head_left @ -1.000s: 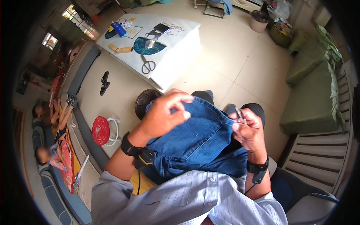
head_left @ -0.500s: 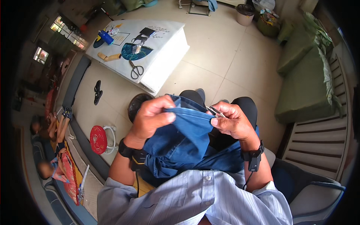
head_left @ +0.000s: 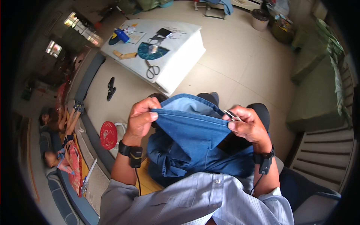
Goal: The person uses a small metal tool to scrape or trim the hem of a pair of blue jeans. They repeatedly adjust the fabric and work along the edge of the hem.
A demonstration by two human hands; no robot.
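A blue denim garment (head_left: 187,129) lies over my lap, with one hemmed opening raised and stretched between my hands. My left hand (head_left: 142,118) pinches the left end of that hem between thumb and fingers. At the other end, my right hand (head_left: 247,125) grips the hem with the thumb in front. Tucked in the right fingers is a small pointed metal tool (head_left: 231,114), like thread snips; its rear part is hidden by the hand. The opening gapes, showing the paler inside of the cloth. The rest of the garment hangs in folds below.
Ahead stands a white table (head_left: 180,71) with black-handled scissors (head_left: 152,69), a blue bottle (head_left: 122,35) and a tan piece (head_left: 125,55). A red round stool (head_left: 108,135) is at left, near a sofa with people. Green-covered furniture (head_left: 318,97) stands right; a bin (head_left: 259,20) farther back.
My hands have moved apart, pulling the hem taut and spreading the opening wider. The whole view has shifted, so the table now appears farther right. Both grips stay on the cloth.
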